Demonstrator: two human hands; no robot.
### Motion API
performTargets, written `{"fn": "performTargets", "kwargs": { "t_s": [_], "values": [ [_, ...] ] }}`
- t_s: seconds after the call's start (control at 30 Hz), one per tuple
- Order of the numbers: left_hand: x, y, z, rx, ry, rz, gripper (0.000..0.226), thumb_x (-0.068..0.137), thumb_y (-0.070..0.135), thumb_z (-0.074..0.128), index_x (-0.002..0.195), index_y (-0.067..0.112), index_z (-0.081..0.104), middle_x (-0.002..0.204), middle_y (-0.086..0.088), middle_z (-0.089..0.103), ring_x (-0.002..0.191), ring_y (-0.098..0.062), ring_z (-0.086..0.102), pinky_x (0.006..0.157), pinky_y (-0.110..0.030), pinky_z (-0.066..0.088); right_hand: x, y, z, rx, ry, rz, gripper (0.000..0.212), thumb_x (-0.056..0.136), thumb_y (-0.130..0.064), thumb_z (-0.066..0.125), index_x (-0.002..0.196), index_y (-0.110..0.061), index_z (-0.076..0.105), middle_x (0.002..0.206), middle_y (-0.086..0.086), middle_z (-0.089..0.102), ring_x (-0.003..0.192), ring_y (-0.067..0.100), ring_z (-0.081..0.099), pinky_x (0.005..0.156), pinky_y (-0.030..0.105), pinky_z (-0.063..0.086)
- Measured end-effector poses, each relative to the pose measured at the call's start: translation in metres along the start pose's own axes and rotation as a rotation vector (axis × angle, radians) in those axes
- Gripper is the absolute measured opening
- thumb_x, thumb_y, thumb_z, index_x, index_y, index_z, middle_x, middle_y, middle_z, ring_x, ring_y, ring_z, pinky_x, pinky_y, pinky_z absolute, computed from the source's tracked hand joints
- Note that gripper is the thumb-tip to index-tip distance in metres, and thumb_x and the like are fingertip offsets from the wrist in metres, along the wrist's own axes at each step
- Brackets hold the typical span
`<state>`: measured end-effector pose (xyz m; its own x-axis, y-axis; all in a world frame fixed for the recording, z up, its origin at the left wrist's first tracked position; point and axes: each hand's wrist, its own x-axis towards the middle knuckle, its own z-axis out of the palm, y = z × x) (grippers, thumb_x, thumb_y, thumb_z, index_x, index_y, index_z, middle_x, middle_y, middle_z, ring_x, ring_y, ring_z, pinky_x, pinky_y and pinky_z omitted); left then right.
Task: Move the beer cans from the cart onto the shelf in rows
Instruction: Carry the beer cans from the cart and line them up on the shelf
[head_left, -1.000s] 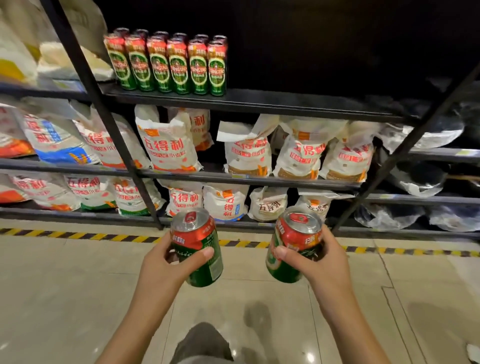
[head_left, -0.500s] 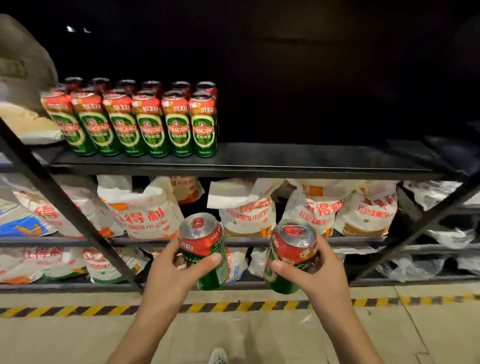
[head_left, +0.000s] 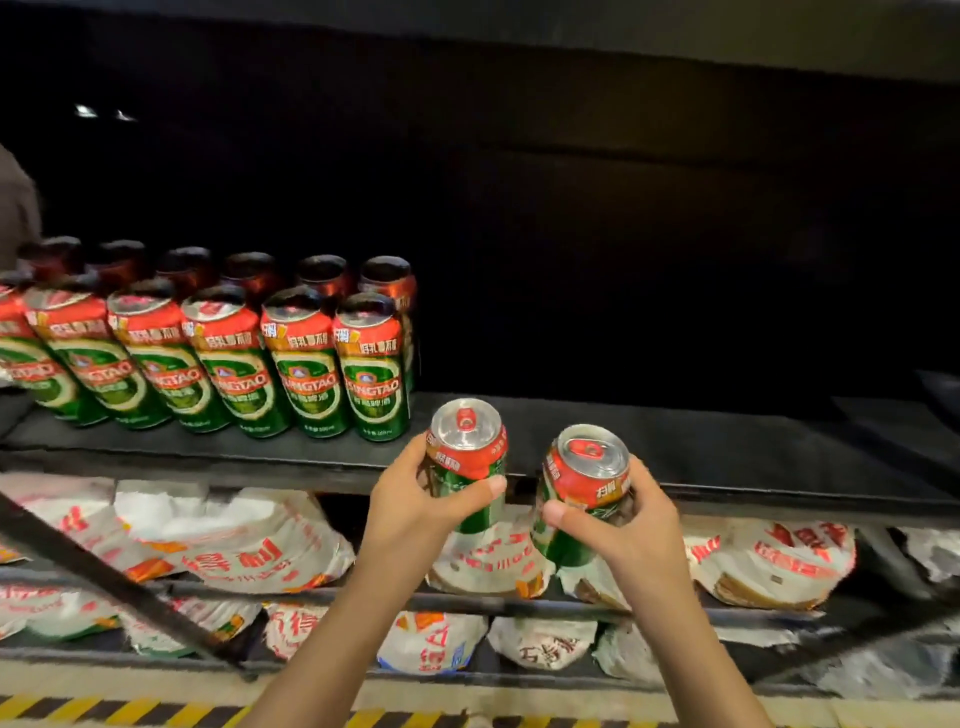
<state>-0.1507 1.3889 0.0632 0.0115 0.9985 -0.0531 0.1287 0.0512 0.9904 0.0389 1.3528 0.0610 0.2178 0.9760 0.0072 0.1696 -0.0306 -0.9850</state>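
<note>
My left hand (head_left: 415, 506) grips a red and green beer can (head_left: 467, 452) at the front edge of the black top shelf (head_left: 701, 457). My right hand (head_left: 623, 525) grips a second beer can (head_left: 584, 480) just to the right, slightly lower. Both cans are tilted with their silver tops toward me. On the shelf's left part stand two rows of several upright beer cans (head_left: 218, 364); the nearest one (head_left: 371, 369) is just left of and behind my left hand's can. The cart is out of view.
White flour bags (head_left: 244, 545) with red lettering fill the two lower shelves. A black diagonal brace (head_left: 104, 577) crosses the lower left. Yellow-black hazard tape (head_left: 78, 709) runs along the floor. The top shelf's right part is dark and bare.
The view has come closer to the shelf and both hands have risen with their cans, from the lower shelves' level up to the top shelf's front edge, right of the standing rows.
</note>
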Motion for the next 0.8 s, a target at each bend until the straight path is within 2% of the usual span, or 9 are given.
{"fn": "performTargets", "kwargs": {
  "t_s": [0.1,0.27,0.43,0.5,0.6,0.8],
  "values": [
    [0.037,0.003,0.015,-0.025,0.027,0.031,0.06,0.058,0.039,0.079,0.113,0.029,0.059,0.105,0.015,0.067,0.095,0.007,0.061,0.082,-0.016,0.045,0.047,0.0,-0.001,-0.014,-0.044,-0.049,0.058,0.064,-0.014,0.084,0.116,-0.023,0.059,0.104,-0.005,0.069,0.092,0.002,0.065,0.076,0.013,0.052],
    [0.083,-0.004,0.032,-0.043,0.128,0.005,0.068,0.051,0.05,0.08,0.113,0.032,0.058,0.107,0.013,0.067,0.101,-0.004,0.062,0.093,-0.03,0.049,0.107,0.004,0.005,-0.038,-0.098,-0.103,0.055,0.068,-0.013,0.083,0.116,-0.022,0.058,0.105,-0.008,0.068,0.094,-0.001,0.064,0.077,0.01,0.05],
    [0.11,-0.012,0.035,-0.035,0.173,0.028,0.053,0.067,0.026,0.083,0.115,0.025,0.06,0.103,0.011,0.069,0.094,0.0,0.063,0.084,-0.02,0.05,0.142,0.014,0.019,-0.02,-0.117,-0.068,0.05,0.067,-0.016,0.084,0.111,-0.019,0.059,0.103,-0.002,0.069,0.092,0.004,0.066,0.08,0.02,0.054],
    [0.118,-0.014,0.036,-0.03,0.181,0.024,0.051,0.068,0.027,0.083,0.112,0.024,0.059,0.102,0.01,0.068,0.093,-0.001,0.064,0.081,-0.017,0.049,0.151,0.017,0.026,-0.02,-0.13,-0.073,0.048,0.068,-0.015,0.083,0.11,-0.017,0.061,0.101,-0.002,0.07,0.091,0.004,0.067,0.079,0.018,0.054],
    [0.128,-0.016,0.035,-0.014,0.206,-0.006,0.05,0.066,0.033,0.083,0.108,0.02,0.059,0.101,0.004,0.067,0.093,-0.008,0.064,0.081,-0.022,0.051,0.161,0.019,0.033,0.0,-0.13,-0.084,0.04,0.069,-0.007,0.081,0.1,-0.023,0.063,0.094,-0.003,0.071,0.086,0.002,0.068,0.072,0.012,0.052],
    [0.142,-0.027,0.034,0.026,0.279,-0.028,0.045,0.064,0.037,0.084,0.097,0.019,0.058,0.099,-0.003,0.066,0.091,-0.014,0.063,0.084,-0.035,0.052,0.173,0.026,0.045,0.005,-0.127,-0.118,0.063,0.066,-0.009,0.083,0.121,-0.017,0.054,0.11,-0.003,0.066,0.098,0.004,0.064,0.081,0.014,0.052]
  ]
}}
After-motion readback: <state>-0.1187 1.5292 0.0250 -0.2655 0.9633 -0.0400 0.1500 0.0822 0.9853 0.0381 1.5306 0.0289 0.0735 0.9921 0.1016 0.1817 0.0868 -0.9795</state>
